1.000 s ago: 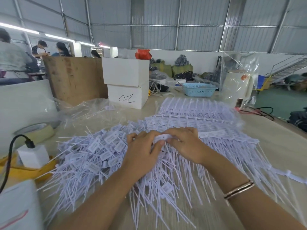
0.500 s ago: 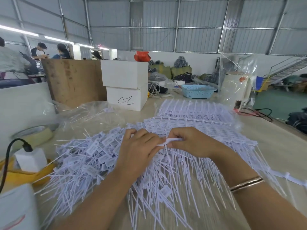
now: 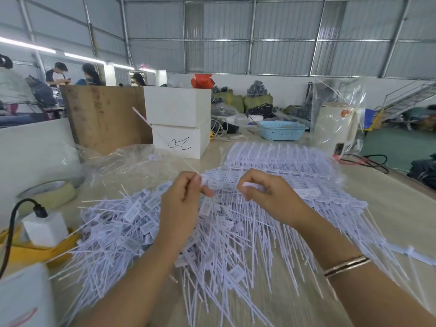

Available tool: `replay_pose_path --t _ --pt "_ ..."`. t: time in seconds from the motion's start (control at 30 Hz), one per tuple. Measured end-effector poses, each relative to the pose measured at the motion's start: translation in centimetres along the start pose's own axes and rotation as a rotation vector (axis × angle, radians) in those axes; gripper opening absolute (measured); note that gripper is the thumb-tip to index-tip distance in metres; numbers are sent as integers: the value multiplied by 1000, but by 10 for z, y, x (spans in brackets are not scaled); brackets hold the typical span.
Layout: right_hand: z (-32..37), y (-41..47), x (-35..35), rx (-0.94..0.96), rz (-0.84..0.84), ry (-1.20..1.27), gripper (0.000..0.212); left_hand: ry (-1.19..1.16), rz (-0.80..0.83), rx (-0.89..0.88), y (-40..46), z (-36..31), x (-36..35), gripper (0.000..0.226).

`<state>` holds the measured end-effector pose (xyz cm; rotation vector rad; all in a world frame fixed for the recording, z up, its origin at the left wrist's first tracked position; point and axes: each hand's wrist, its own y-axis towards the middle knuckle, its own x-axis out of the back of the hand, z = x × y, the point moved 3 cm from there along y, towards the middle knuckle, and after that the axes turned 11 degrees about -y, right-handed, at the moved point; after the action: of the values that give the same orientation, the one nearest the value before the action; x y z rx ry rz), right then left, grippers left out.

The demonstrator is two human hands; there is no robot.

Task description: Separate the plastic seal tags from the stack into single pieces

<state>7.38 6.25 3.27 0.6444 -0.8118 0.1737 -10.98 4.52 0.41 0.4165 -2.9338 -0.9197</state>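
Observation:
My left hand pinches one white plastic seal tag by its head; the tag's thin tail sticks up and away to the left. My right hand pinches the end of a strip of joined tags. The two hands are a little apart above the heap. Connected rows of tags lie stacked beyond my hands. A loose pile of single tags spreads out on the left and under my forearms.
The wooden table carries two stacked white boxes, a blue basket, crumpled clear plastic, a tape roll and a white plug block with black cable. A bagged white appliance stands far right. People work at the back left.
My hands have lifted and drawn apart. The single tag has come off the strip and now sits in my left hand with its tail swung up to the left.

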Motion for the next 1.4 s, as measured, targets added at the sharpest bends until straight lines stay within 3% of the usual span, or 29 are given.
replay_pose_path --t 0.1,0.17,0.27,0.33,0.43,0.57,0.67,0.83,0.93,1.23,1.4 --pt "-4 0 -5 -8 30 -66 14 509 -33 -168 7 1 11 19" --pt "-5 0 -11 -19 51 -109 19 812 -32 -179 7 3 12 25" --pt "-5 -3 -15 -60 85 47 25 933 -4 -104 5 10 12 37" --pt "-3 -4 -16 -67 104 126 35 884 17 -150 3 10 11 43" --pt "5 -4 -20 -1 132 60 50 629 120 -337 -3 -3 -5 36" --pt "18 -3 -22 79 162 5 59 368 288 -171 -13 -4 -26 30" --pt "22 -1 -19 84 192 -21 52 211 308 -49 -11 3 -27 12" --pt "13 7 1 -42 344 -415 26 79 318 52 3 -2 -23 13" --pt "16 10 9 -68 393 -390 12 52 339 131 6 -5 -29 16" --pt "14 27 26 -107 41 -200 36 49 352 196 43 -32 -48 16" --pt "17 26 26 -47 -100 -429 25 -81 327 325 48 -36 -53 20"
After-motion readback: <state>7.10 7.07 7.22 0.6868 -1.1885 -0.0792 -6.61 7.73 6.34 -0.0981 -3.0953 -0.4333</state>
